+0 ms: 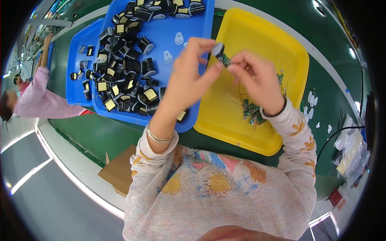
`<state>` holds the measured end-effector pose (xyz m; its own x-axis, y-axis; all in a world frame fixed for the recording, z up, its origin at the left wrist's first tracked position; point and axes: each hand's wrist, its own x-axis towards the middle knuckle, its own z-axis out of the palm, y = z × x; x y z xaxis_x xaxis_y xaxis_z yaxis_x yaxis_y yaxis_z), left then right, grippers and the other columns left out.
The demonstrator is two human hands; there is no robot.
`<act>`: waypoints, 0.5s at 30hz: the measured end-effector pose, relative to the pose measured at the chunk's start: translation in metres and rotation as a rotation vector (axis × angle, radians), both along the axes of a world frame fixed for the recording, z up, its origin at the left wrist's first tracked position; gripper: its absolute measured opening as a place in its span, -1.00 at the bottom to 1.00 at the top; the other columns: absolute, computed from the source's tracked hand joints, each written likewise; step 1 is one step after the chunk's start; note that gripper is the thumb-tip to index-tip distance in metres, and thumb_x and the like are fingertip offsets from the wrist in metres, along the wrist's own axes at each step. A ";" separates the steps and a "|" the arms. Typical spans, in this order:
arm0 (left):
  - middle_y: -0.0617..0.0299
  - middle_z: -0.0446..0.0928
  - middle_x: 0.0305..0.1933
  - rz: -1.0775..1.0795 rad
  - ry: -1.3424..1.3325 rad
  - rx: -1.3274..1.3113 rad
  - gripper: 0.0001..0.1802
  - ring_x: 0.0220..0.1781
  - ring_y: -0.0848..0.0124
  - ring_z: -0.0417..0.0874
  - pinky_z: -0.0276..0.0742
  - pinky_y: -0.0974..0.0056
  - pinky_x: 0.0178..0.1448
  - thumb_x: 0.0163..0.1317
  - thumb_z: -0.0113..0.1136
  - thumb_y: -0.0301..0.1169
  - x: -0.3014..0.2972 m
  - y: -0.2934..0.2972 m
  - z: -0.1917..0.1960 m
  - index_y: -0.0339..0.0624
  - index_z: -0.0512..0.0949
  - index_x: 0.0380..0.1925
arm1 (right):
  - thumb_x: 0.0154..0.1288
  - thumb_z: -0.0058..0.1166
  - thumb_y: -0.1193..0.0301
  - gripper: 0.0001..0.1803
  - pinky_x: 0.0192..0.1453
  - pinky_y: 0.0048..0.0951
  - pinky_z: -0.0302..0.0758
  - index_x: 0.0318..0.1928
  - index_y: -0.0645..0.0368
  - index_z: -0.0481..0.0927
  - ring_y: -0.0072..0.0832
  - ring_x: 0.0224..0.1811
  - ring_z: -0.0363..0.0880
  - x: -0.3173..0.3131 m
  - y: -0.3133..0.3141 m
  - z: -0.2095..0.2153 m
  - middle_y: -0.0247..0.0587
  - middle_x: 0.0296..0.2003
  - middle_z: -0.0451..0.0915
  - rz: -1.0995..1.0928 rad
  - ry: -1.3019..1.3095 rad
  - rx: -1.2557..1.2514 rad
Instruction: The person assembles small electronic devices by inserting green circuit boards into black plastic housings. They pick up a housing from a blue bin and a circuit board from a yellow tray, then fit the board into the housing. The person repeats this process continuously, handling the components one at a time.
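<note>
The left hand [189, 76] is raised over the work surface with its thumb and fingers pinched on a small black part with a pale round end [219, 51], and the right hand [255, 78] meets it from the other side, fingertips closed on a bit of green circuit board [226, 61] that sits against the black part; whether board and part are already joined or only touching is hard to tell at this size. Both hands hold the piece in the air above the seam between two trays. Under the left hand lies a large blue tray [169, 36], heaped on its left half with black parts bearing yellow patches [120, 86] and holding a few small white pear-shaped plates [168, 56] on its bare floor. Under the right hand sits a yellow tray [257, 36], in which a small cluster of green circuit boards with thin wires [252, 110] lies near the wrist. A second, smaller blue tray [80, 64] stands just left of the large one, with a few black parts in it. All trays rest on a green table [96, 134]. More white plates [311, 100] lie on the table right of the yellow tray. At the far left another person in a pink sleeve [40, 100] reaches up the table.
</note>
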<state>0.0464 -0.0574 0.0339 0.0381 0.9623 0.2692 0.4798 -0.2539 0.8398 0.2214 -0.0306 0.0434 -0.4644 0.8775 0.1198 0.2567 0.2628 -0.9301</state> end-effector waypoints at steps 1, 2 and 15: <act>0.06 0.46 -0.06 0.050 0.283 0.090 -0.59 -0.09 0.20 0.46 0.41 0.18 -0.10 0.00 0.14 -0.48 -0.012 0.006 0.000 -0.24 0.34 -0.09 | 0.20 0.00 0.45 -0.90 -0.44 -0.63 0.41 -0.34 0.23 0.46 -0.62 -0.56 0.47 0.003 0.014 -0.002 -0.33 -0.56 0.44 -0.006 -0.114 0.113; 0.09 0.45 -0.02 0.222 0.527 0.137 -0.58 -0.09 0.16 0.43 0.40 0.15 -0.09 -0.01 0.15 -0.44 -0.028 0.014 -0.001 -0.23 0.36 -0.08 | 0.23 -0.03 0.44 -0.90 -0.42 -0.67 0.42 -0.31 0.21 0.47 -0.65 -0.54 0.46 0.008 0.032 -0.004 -0.36 -0.55 0.43 -0.013 -0.227 0.227; 0.12 0.41 -0.12 0.573 0.974 -0.203 -0.58 -0.19 0.14 0.55 0.51 0.14 -0.25 -0.05 0.13 -0.42 -0.082 0.031 -0.030 -0.11 0.39 -0.10 | 0.14 0.06 0.25 -0.76 -0.14 -0.40 0.44 -0.26 0.12 0.53 -0.31 -0.24 0.54 0.119 0.220 -0.070 -0.21 -0.38 0.58 -0.290 -0.800 0.477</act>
